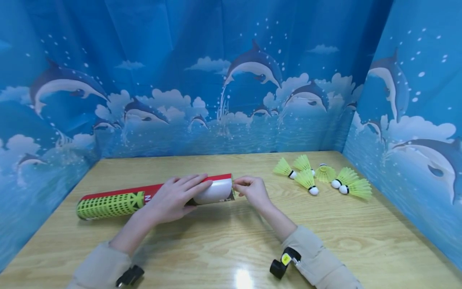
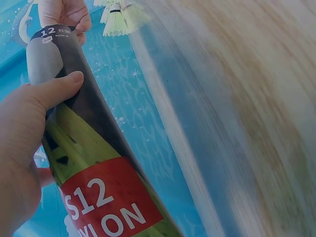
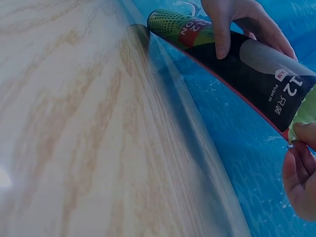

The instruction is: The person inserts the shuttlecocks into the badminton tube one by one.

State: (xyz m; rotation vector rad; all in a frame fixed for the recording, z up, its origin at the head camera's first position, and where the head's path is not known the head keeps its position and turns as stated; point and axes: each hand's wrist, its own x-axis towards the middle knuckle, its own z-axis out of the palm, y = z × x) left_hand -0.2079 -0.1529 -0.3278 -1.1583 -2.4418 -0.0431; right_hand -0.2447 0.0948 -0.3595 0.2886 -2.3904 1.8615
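A long shuttlecock tube [image 1: 112, 205], red, black and yellow-green with a pale patch, lies slanted across the middle left in the head view. My left hand [image 1: 176, 200] holds it around its right half, the thumb [image 2: 66, 88] lying along the printed side in the left wrist view. At the tube's right end, my right hand [image 1: 254, 192] pinches the skirt edge of a yellow-green shuttlecock [image 3: 306, 107] between thumb and fingers. That shuttlecock sits in the tube's mouth, most of it hidden inside.
Several loose yellow shuttlecocks [image 1: 306, 179] with white heads lie at the back right of the wooden table [image 1: 231, 245]. A blue dolphin-print curtain [image 1: 173, 120] stands behind the table and along its sides.
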